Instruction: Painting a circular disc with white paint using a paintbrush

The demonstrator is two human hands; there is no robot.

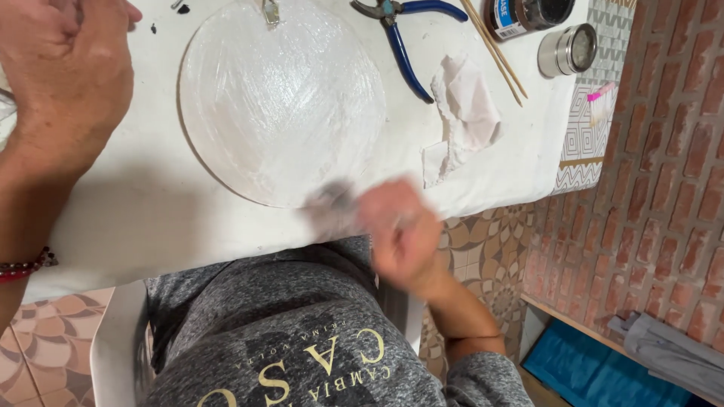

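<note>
A round disc coated in white lies on the white table, with a small metal hanger at its far edge. My right hand is blurred with motion at the disc's near edge and grips a small grey cloth that touches the rim. My left hand rests on the table to the left of the disc, its fingers curled, with nothing visible in it. A red bead bracelet circles that wrist.
Blue-handled pliers, two thin wooden sticks, a crumpled white tissue, a blue-labelled jar and a small metal tin lie right of the disc. A brick wall stands close on the right. I sit on a white plastic chair.
</note>
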